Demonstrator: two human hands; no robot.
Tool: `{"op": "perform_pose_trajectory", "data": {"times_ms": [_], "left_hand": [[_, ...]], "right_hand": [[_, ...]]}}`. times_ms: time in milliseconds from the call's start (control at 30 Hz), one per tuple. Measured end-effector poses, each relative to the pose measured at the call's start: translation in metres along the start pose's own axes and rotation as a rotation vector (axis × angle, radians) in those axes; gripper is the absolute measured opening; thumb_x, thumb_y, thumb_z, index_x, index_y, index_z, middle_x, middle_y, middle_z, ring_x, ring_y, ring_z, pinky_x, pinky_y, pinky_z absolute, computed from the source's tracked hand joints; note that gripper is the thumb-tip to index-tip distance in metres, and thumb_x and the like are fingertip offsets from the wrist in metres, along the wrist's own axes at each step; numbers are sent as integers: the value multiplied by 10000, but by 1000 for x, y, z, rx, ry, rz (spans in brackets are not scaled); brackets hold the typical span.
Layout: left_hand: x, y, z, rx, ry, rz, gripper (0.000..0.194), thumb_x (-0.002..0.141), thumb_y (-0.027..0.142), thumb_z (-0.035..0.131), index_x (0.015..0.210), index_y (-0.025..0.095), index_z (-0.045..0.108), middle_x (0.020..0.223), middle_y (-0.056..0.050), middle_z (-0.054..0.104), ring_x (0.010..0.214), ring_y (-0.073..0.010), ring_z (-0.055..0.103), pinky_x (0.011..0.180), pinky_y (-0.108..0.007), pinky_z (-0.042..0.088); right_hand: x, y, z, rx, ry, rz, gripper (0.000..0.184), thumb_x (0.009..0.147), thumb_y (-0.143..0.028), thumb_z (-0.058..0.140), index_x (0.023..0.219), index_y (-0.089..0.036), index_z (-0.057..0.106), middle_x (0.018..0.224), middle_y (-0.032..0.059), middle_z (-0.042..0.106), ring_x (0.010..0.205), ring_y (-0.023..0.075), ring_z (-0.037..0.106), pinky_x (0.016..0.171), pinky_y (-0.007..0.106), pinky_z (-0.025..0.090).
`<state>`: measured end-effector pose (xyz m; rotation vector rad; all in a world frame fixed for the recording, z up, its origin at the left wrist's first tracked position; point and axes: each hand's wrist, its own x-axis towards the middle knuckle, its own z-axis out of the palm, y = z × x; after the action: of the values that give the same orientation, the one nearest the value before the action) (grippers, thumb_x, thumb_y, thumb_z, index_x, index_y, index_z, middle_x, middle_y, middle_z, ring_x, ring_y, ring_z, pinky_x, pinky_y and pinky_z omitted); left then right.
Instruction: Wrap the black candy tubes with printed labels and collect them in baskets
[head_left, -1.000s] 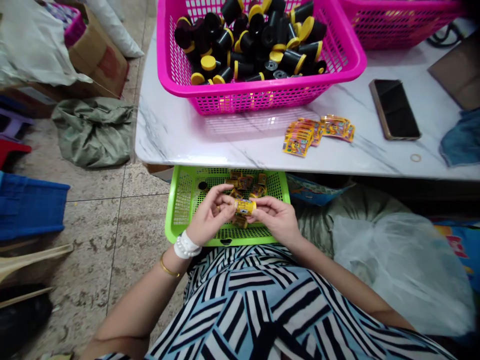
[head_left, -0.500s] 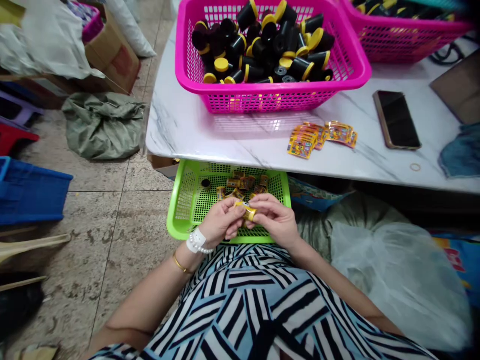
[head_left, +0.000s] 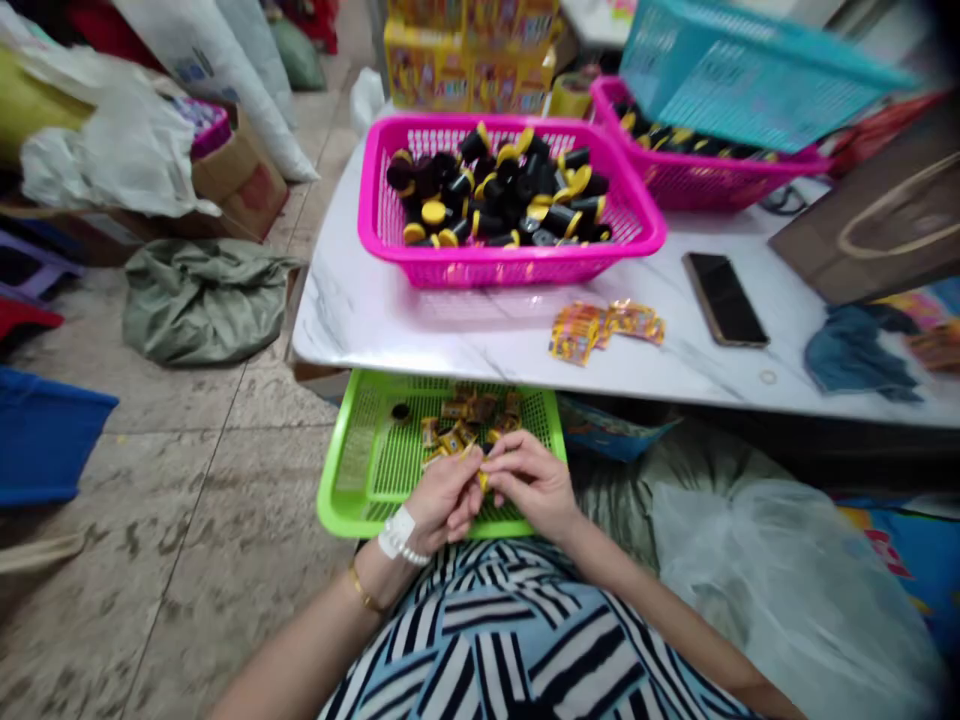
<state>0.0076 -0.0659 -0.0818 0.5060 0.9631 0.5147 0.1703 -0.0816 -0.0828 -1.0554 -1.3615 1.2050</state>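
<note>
My left hand (head_left: 448,495) and my right hand (head_left: 529,482) meet low over a green plastic mesh tray (head_left: 352,500). Both hands pinch a small yellow wrapped item (head_left: 481,470), which my fingers mostly hide. Several loose yellow-and-brown wrapped pieces (head_left: 465,425) lie in the tray just beyond my fingers. A small black round piece (head_left: 400,411) sits apart from them in the tray. Farther off on the table, a pink mesh basket (head_left: 510,265) holds several black cylinders with yellow caps (head_left: 487,190).
The white marble table edge (head_left: 450,345) runs above the tray. On it are yellow wrappers (head_left: 604,330), a phone (head_left: 725,299) and a second pink basket (head_left: 705,185). A blurred teal basket (head_left: 750,70) tilts above that. Yellow boxes (head_left: 469,55) stand behind; a plastic bag (head_left: 780,590) lies right.
The view has tilted up and back, showing more of the table and the boxes behind. A teal basket has appeared. The yellow item now sits mostly hidden between my fingers.
</note>
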Motion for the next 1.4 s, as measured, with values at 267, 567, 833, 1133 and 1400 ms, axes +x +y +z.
{"op": "perform_pose_trajectory", "data": {"times_ms": [267, 567, 833, 1133, 1400], "left_hand": [[7, 35, -26, 968, 497, 513, 631, 744, 510, 704, 1227, 140, 537, 588, 3, 626, 478, -199, 583, 478, -264, 365], [6, 39, 15, 818, 167, 466, 322, 821, 425, 630, 998, 165, 698, 607, 3, 603, 538, -147, 533, 546, -250, 407], [10, 53, 23, 457, 25, 315, 432, 800, 515, 632, 990, 128, 638, 618, 3, 602, 437, -85, 460, 404, -193, 337], [8, 45, 33, 276, 22, 322, 434, 770, 525, 690, 922, 123, 638, 584, 16, 589, 420, -54, 451, 398, -163, 305], [8, 29, 22, 199, 50, 286, 465, 743, 561, 696, 897, 127, 633, 584, 23, 579, 404, -40, 417, 372, -146, 280]], "right_hand": [[63, -40, -83, -921, 426, -400, 293, 888, -244, 643, 1174, -223, 706, 870, 81, 664, 758, 183, 638, 706, 311, 542], [97, -24, -105, -1084, 308, -319, 165, 904, -266, 601, 863, -189, 741, 763, 45, 682, 729, 168, 638, 693, 275, 504], [89, -30, -105, -1015, 243, -325, 174, 869, -328, 661, 936, -188, 739, 820, 54, 670, 758, 180, 632, 710, 301, 515], [99, -30, -101, -1165, 220, -358, 208, 914, -255, 565, 752, -170, 662, 714, 41, 631, 678, 163, 583, 653, 276, 447], [98, -35, -104, -987, 132, -326, 192, 870, -312, 659, 1008, -204, 737, 844, 43, 664, 755, 167, 627, 718, 289, 514]]}}
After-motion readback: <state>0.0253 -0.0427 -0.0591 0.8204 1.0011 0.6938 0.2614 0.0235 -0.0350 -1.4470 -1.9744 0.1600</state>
